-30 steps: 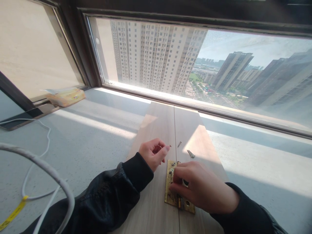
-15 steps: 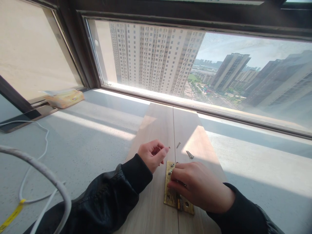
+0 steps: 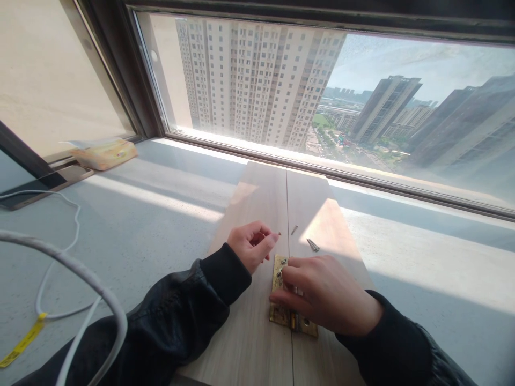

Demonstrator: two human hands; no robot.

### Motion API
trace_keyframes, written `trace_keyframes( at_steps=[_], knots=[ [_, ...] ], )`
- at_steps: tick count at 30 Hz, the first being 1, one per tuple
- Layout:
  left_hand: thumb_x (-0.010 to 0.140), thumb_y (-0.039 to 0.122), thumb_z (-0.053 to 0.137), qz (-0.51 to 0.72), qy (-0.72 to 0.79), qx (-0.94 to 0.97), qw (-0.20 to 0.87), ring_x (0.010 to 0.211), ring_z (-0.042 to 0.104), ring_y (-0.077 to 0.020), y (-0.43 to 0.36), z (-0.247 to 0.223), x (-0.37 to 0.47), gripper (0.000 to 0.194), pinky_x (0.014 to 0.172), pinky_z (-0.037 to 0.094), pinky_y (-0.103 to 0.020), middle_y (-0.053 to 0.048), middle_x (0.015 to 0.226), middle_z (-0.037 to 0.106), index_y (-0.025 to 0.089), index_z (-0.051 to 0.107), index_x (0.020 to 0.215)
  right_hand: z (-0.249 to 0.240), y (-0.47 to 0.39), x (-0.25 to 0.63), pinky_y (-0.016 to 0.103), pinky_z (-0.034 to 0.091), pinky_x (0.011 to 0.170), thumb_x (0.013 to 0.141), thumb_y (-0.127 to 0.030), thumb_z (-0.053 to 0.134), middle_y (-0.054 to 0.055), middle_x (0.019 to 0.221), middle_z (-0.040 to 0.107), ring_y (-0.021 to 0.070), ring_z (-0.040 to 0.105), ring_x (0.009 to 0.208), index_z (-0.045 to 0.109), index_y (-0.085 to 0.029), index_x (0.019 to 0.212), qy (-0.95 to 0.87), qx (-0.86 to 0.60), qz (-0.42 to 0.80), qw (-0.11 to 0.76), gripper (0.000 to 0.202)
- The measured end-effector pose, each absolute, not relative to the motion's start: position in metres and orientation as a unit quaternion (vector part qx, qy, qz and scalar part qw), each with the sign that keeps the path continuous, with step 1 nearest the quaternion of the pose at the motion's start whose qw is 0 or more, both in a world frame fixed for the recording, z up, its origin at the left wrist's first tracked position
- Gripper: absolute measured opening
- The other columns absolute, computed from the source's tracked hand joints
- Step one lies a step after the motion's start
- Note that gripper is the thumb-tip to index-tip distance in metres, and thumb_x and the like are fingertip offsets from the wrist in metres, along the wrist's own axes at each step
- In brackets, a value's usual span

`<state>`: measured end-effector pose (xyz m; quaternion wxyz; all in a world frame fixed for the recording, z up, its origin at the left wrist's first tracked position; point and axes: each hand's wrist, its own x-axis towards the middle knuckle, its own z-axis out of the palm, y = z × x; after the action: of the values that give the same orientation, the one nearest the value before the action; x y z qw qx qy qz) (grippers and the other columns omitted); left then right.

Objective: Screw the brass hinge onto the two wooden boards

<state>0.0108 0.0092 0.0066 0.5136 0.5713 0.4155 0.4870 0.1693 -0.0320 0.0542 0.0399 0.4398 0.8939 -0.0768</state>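
In the head view, the hinge straddles the seam where the inner edges of the boards meet, its long axis along that seam toward their far edge; your right hand is nearer, curled over it, though I cannot tell whether the hidden fingertips grip anything; your left hand has thumb and finger together on what looks like a small screw; from there the hinge lies rightward and toward you; loose screws lie beyond it.

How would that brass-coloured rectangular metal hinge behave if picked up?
The hinge might fold at its visible barrel. Being metal, it's probably heavy for its size. Silver metal screws protruding from it could tumble or hold it down.
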Motion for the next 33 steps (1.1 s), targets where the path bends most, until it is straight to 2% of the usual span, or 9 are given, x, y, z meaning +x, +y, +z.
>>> trace_keyframes(
  at_steps=[2,5,8,16,23,27,29,32,33],
  knots=[
    [0.076,0.032,0.063,0.486,0.417,0.572,0.512,0.038,0.044,-0.0055,0.009,0.007,0.011,0.022,0.040,0.037,-0.016,0.006,0.043,0.049,0.015,0.054,0.066,0.058,-0.032,0.172,0.027,0.018,0.051,0.082,-0.049,0.060,0.000,0.073,0.061,0.0117,0.047,0.057,0.060,-0.018,0.077,0.897,0.432,-0.090,0.035,0.031],
    [0.076,0.032,0.063,0.486,0.419,0.573,0.511,0.038,0.045,-0.0054,0.009,0.006,0.011,0.022,0.040,0.036,-0.016,0.006,0.043,0.049,0.015,0.054,0.066,0.063,-0.032,0.173,0.026,0.024,0.053,0.083,-0.029,0.059,-0.001,0.078,0.063,0.0118,0.052,0.063,0.061,-0.020,0.081,0.903,0.415,-0.111,0.032,0.009],
    [0.075,0.033,0.063,0.484,0.419,0.574,0.511,0.038,0.045,-0.0055,0.010,0.006,0.011,0.022,0.040,0.036,-0.016,0.006,0.043,0.049,0.015,0.054,0.065,0.061,-0.033,0.171,0.025,0.025,0.054,0.085,-0.020,0.053,0.000,0.076,0.062,0.0113,0.052,0.063,0.059,-0.018,0.075,0.903,0.412,-0.117,0.034,0.011],
    [0.075,0.033,0.064,0.476,0.410,0.585,0.514,0.038,0.045,-0.0059,0.012,0.003,0.009,0.022,0.040,0.038,-0.017,0.005,0.043,0.049,0.015,0.055,0.065,0.051,-0.033,0.168,0.026,0.015,0.052,0.088,-0.029,0.053,0.000,0.068,0.058,0.0098,0.042,0.055,0.053,-0.016,0.072,0.897,0.430,-0.091,0.037,0.021],
    [0.076,0.033,0.063,0.481,0.413,0.583,0.507,0.039,0.044,-0.0055,0.009,0.004,0.010,0.023,0.040,0.036,-0.016,0.006,0.043,0.048,0.015,0.055,0.065,0.046,-0.032,0.166,0.027,0.012,0.052,0.088,-0.034,0.054,-0.002,0.060,0.052,0.0077,0.031,0.051,0.052,-0.015,0.061,0.903,0.421,-0.077,0.018,0.032],
    [0.076,0.033,0.063,0.476,0.412,0.588,0.508,0.039,0.045,-0.0058,0.010,0.004,0.010,0.023,0.040,0.037,-0.017,0.006,0.044,0.049,0.014,0.056,0.066,0.053,-0.031,0.171,0.027,0.015,0.050,0.087,-0.055,0.050,-0.002,0.054,0.048,0.0078,0.030,0.049,0.051,-0.015,0.056,0.900,0.429,-0.078,-0.012,0.051],
    [0.076,0.034,0.063,0.474,0.410,0.592,0.508,0.039,0.045,-0.0059,0.011,0.003,0.010,0.023,0.040,0.038,-0.017,0.005,0.044,0.049,0.014,0.056,0.066,0.064,-0.033,0.178,0.025,0.022,0.049,0.086,-0.060,0.049,-0.002,0.054,0.049,0.0082,0.036,0.050,0.055,-0.017,0.060,0.893,0.430,-0.112,-0.073,0.051],
    [0.076,0.033,0.062,0.473,0.407,0.595,0.506,0.039,0.046,-0.0060,0.012,0.002,0.008,0.022,0.041,0.039,-0.017,0.005,0.045,0.050,0.014,0.057,0.066,0.087,-0.043,0.189,0.025,0.031,0.048,0.088,-0.050,0.054,-0.002,0.052,0.048,0.0087,0.041,0.048,0.058,-0.018,0.064,0.823,0.420,-0.243,-0.295,0.040],
    [0.076,0.033,0.062,0.472,0.407,0.597,0.506,0.039,0.047,-0.0061,0.012,0.002,0.008,0.022,0.041,0.039,-0.017,0.005,0.045,0.050,0.014,0.057,0.066,0.094,-0.048,0.191,0.025,0.030,0.046,0.090,-0.048,0.050,-0.003,0.049,0.043,0.0089,0.038,0.046,0.058,-0.020,0.063,0.775,0.413,-0.281,-0.387,0.040]
  ],
)
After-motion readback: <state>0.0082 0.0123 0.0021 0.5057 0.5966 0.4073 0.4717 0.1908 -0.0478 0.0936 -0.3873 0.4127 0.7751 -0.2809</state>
